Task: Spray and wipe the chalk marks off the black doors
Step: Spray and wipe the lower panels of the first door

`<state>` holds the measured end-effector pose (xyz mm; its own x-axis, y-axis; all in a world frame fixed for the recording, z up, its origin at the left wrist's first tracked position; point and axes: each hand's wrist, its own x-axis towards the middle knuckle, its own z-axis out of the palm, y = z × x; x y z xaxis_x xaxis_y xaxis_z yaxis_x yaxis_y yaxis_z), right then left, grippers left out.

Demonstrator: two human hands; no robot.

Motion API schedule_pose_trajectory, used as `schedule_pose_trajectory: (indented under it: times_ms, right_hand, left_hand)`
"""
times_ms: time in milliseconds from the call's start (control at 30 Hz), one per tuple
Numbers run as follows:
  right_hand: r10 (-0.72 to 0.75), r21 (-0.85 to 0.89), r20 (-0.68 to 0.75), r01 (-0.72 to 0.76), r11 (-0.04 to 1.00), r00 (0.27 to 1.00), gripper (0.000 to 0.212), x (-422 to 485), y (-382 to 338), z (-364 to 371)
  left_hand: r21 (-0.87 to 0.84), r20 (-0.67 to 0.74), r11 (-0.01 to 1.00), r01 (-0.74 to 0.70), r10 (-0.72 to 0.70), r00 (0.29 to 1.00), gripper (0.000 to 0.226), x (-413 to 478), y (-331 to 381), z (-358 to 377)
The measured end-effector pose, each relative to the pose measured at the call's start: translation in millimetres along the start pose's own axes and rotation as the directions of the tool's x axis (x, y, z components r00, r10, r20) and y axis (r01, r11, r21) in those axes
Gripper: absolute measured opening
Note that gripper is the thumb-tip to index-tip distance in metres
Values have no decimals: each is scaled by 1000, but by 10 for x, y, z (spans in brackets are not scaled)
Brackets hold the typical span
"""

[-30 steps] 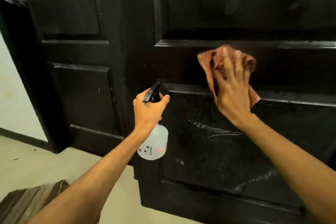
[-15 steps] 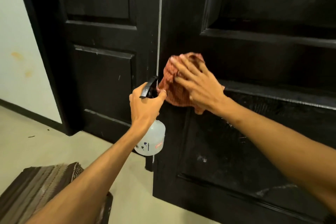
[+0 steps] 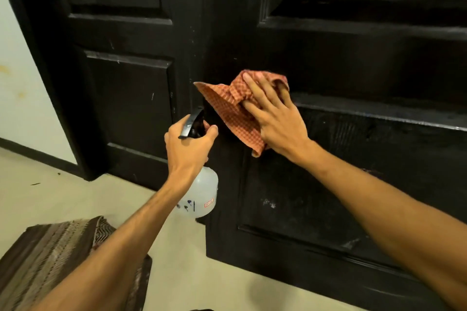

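Observation:
Two black panelled doors fill the view, the left door (image 3: 126,96) and the right door (image 3: 353,171). My right hand (image 3: 275,118) presses a bunched orange checked cloth (image 3: 227,108) flat against the right door's middle rail, near its left edge. The fingers lie spread and mostly straight on the cloth. My left hand (image 3: 187,149) grips the neck of a translucent white spray bottle (image 3: 204,194) with a black trigger head, just left of the cloth. Faint chalk smudges (image 3: 269,203) show on the lower panel below my right hand.
A brown striped mat (image 3: 50,260) lies on the cream floor (image 3: 75,197) at the lower left. A white wall (image 3: 20,83) with a dark baseboard stands left of the door frame.
My right hand has wiped the cloth leftward along the right door's rail to its left edge. The left hand keeps the bottle in about the same place.

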<state>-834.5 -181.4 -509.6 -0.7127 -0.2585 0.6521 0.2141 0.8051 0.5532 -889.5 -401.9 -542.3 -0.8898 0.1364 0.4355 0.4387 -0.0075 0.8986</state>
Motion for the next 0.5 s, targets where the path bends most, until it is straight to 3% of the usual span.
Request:
schedule_pose_trajectory:
  times_ms: [133,200,300,333,433,500]
  right_hand:
    - [-203,-5,154,206,979,967,65,-516,9,73]
    - [-111,-23,48,112,993,993,66,-505,278,-68]
    - [198,6,-47,-198,980,979,56,-687,549,-178]
    - [206,14,-21,-206,978,978,57,-852,536,-129]
    - [18,-25,145,-15,1000,989,61,-1354,585,-31]
    - [62,-46,107,-58,997,992,61,-1482,874,-121]
  left_hand:
    - [31,67,999,-11,9,998,19,-224,72,266]
    - [19,104,1000,-25,23,994,18,-311,101,423]
    - [-5,122,999,-42,42,992,17,-429,130,658]
    - [-15,135,999,-38,39,990,17,-483,142,742]
    - [-40,181,999,-9,16,983,18,-642,204,994]
    - [-59,220,998,-22,35,975,12,-740,250,1147]
